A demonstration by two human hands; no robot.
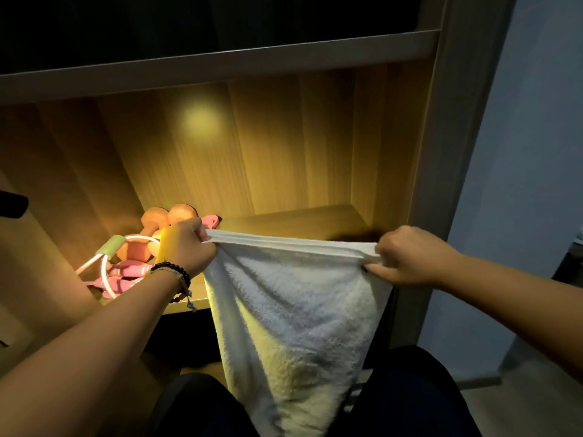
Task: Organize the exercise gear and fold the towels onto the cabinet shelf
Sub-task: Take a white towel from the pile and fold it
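head | towel [293,310] – top edge level, long axis hanging down | left hand [186,247], right hand [407,257] – each pinching a corner

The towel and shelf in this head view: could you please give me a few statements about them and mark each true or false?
1. Both hands grip the white towel along its top edge. True: the left hand and the right hand each pinch one end.
2. The towel lies folded flat on the cabinet shelf. False: it hangs down in front of the cabinet shelf.
3. The exercise gear sits on the left part of the shelf. True: the orange dumbbells and the pink jump rope are there.
4. The beaded bracelet is on the right wrist. False: the beaded bracelet is on the left wrist.
5. The right hand holds a dumbbell. False: it holds only the towel.
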